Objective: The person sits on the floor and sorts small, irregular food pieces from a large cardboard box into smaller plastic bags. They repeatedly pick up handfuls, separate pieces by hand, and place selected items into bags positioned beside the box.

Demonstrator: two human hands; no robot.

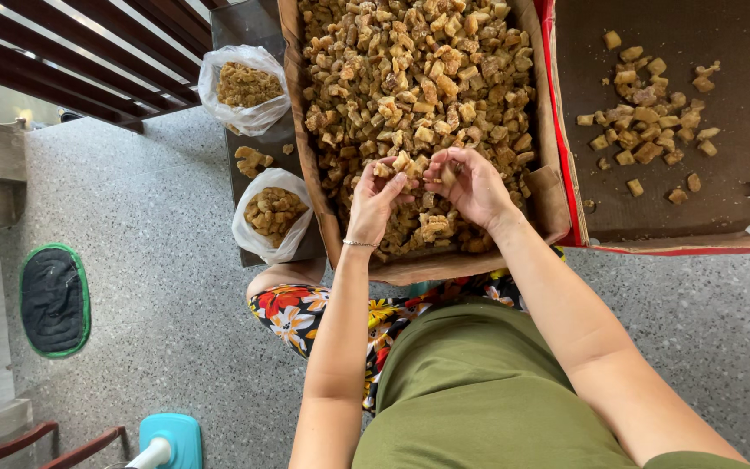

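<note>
Both hands are down in the big cardboard box (307,165), right at its near end, working the heap of golden-brown chunks (418,78) that fills it. The left hand (373,201) curls over a few pieces, fingers bent and pinching them at the tips; the right hand (472,184) is cupped around another piece just beside it, so both are grasping chunks, not lying slack. These bits look dry, knobbly and irregular, roughly cube-shaped with a crusty, puffed surface: light to lift, I would judge, stiff yet brittle, likely to crumble if squeezed, so a gentle fingertip pinch across the flat sides seems the way to take them. To the right sits a second box (722,217) with a red edge and a dark brown floor, holding only a small scatter of the same pieces (648,130). To the left, two thin white plastic bags, the far bag (219,69) and the near bag (249,230), stand open with chunks inside, soft and crinkly. The floor (158,287) is grey speckled stone; a dark green-rimmed mat (54,300) lies far left.
</note>
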